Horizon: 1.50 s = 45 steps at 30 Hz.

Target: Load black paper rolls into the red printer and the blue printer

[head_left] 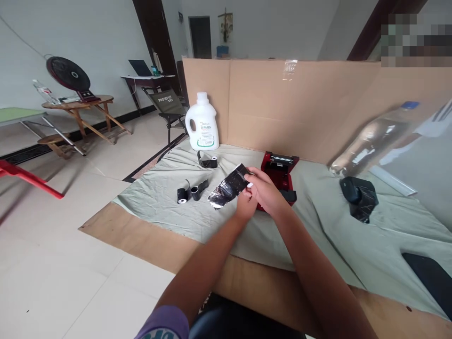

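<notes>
In the head view I hold a strip of glossy black printer ribbon (229, 187) above the cloth, its loose end hanging down to the left. My right hand (265, 190) is closed on its upper end, beside a small white core end. My left hand (246, 203) is just below, also closed on the ribbon, with its fingers partly hidden. Behind my hands stands a small red printer (267, 170) with its lid up. To the left on the cloth lie a black ribbon roll (182, 195), a second roll (195, 192) and a third roll (211, 163) with loose ends.
A white detergent jug (203, 123) stands before a cardboard screen (275, 103). At right are a large clear bottle (374, 139), a black object with crumpled film (360, 197) and a dark flat object (429, 278). Pale green cloth (151, 205) covers the wooden board (141, 230).
</notes>
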Tool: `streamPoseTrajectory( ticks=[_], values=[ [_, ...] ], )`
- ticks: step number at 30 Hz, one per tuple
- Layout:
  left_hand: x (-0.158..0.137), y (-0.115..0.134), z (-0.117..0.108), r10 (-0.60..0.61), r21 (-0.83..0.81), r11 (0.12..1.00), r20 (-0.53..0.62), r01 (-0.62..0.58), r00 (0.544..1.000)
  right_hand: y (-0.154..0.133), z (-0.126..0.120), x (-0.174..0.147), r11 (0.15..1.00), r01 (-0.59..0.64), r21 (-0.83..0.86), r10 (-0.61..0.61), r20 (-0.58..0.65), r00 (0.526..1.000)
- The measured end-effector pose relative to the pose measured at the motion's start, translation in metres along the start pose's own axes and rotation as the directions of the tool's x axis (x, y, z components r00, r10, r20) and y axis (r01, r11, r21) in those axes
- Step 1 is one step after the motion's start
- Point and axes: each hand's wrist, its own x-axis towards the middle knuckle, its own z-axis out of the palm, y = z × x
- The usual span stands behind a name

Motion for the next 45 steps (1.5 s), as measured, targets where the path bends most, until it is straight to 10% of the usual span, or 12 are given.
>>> streamPoseTrajectory(
  ticks=[16,21,30,45],
  values=[
    [-0.007,0.006,-0.003,0.035,-0.026,0.999,0.019,-0.034,0.999,-0.032,-0.083,0.004,0.959,0.053,-0.279,-0.095,-0.136,0.986],
    [-0.005,0.009,-0.007,0.166,0.164,0.972,0.024,-0.168,0.986,-0.034,-0.098,0.003,0.783,0.024,-0.621,-0.132,-0.127,0.983],
    [-0.007,0.013,-0.010,0.315,0.346,0.867,0.175,-0.358,0.933,-0.010,-0.122,0.019,0.184,-0.118,-0.976,-0.155,-0.147,0.977],
    [-0.014,0.024,-0.005,0.405,0.437,0.765,0.245,-0.473,0.881,-0.013,-0.125,0.032,0.103,-0.173,-0.980,-0.042,-0.178,0.983]
  ],
)
